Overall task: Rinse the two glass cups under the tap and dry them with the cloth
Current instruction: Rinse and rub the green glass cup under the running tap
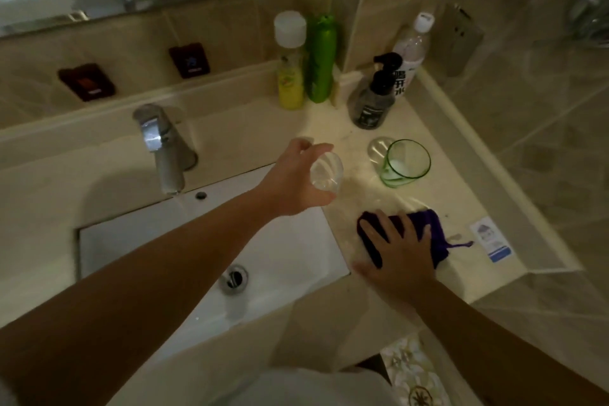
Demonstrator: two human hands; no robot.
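Observation:
My left hand [298,176] grips a clear glass cup [326,173] by its side, over the counter just right of the sink's far corner. A second glass cup with a green rim [404,162] stands upright on the counter to the right of it. My right hand [400,249] lies flat, fingers spread, on a purple cloth [425,226] on the counter near the front. The chrome tap [164,148] stands behind the white sink [283,241], left of both hands.
A yellow bottle [290,66], a green bottle [321,59], a dark pump bottle [375,97] and a clear white-capped bottle [412,49] crowd the counter's back corner. A small printed card [491,239] lies right of the cloth. The tiled wall closes the right side.

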